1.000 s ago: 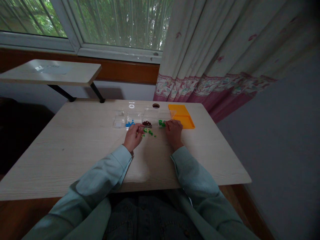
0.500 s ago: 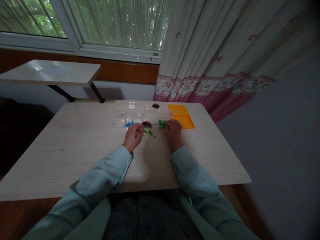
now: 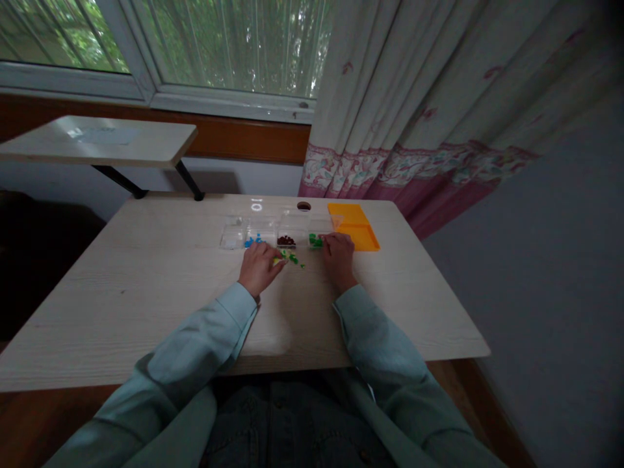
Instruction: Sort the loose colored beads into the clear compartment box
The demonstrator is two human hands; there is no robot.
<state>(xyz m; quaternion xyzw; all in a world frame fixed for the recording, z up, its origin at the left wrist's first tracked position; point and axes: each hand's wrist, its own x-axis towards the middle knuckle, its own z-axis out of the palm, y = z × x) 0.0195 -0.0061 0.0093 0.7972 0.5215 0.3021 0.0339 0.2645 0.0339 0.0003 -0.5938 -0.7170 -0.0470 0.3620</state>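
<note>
A clear compartment box (image 3: 266,229) lies at the table's far middle. It holds blue pieces (image 3: 252,242), dark brown pieces (image 3: 286,240) and green pieces (image 3: 315,241). Several loose green pieces (image 3: 294,259) lie on the table just in front of it. My left hand (image 3: 260,266) is lowered onto the left end of this loose heap, its fingertips pinched together on a small green piece. My right hand (image 3: 338,257) rests by the box's right end with its fingers curled beside the green compartment. What they hold, if anything, is hidden.
An orange tray (image 3: 358,233) lies to the right of the box. The pale wooden table (image 3: 146,292) has a cable hole (image 3: 303,206) at its far edge. A raised shelf (image 3: 97,140) stands at the back left, a curtain (image 3: 414,117) hangs at the back right.
My left hand has dropped from a raised pinch down onto the loose green pieces and shifted slightly right. My right hand has stayed where it was.
</note>
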